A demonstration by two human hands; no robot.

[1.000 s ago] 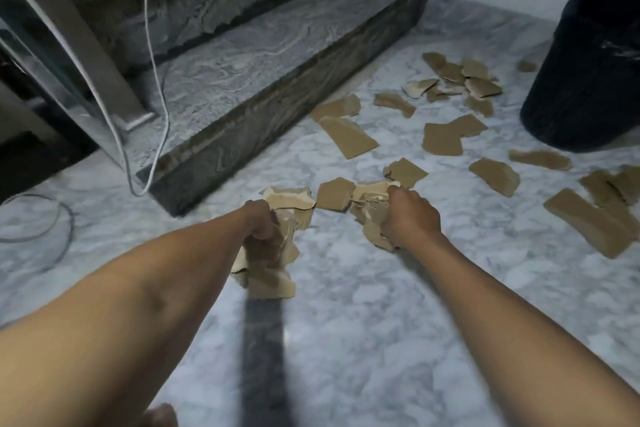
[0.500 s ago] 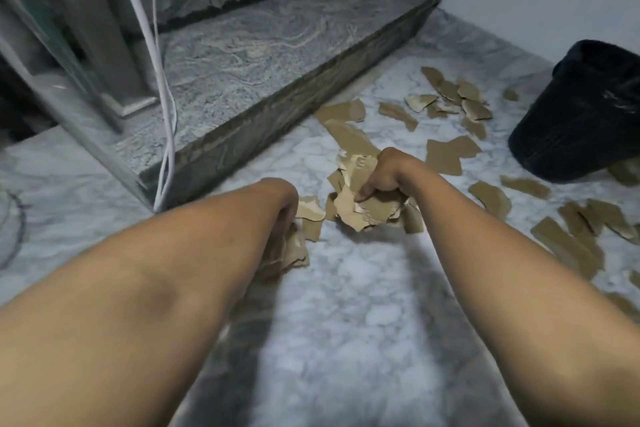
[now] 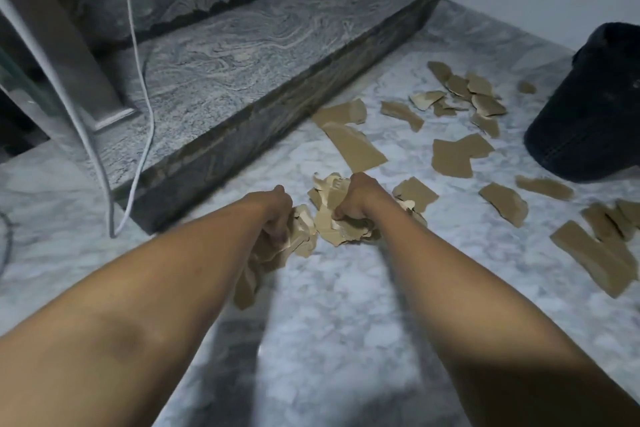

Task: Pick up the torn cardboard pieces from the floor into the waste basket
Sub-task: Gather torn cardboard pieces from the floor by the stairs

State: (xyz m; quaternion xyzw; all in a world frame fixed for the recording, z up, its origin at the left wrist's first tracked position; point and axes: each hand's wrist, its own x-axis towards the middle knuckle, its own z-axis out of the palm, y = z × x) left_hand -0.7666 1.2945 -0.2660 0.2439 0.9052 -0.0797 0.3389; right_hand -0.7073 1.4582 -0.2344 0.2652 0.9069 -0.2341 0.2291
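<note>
Well apart from the basket (image 3: 585, 121), my left hand (image 3: 277, 215) and right hand (image 3: 356, 198) clamp bunched cardboard pieces (image 3: 329, 224), likely light, crushable

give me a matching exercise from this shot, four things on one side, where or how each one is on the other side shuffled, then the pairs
Things
1. waste basket
2. white cable
3. left hand
4. loose cardboard pieces

Places or states
a. runs down over the stone step to the floor
b. grips a crumpled bunch of cardboard
c. dark, at the right edge of the view
d. lie flat on the marble floor

Pairs: 1-c, 2-a, 3-b, 4-d
</note>
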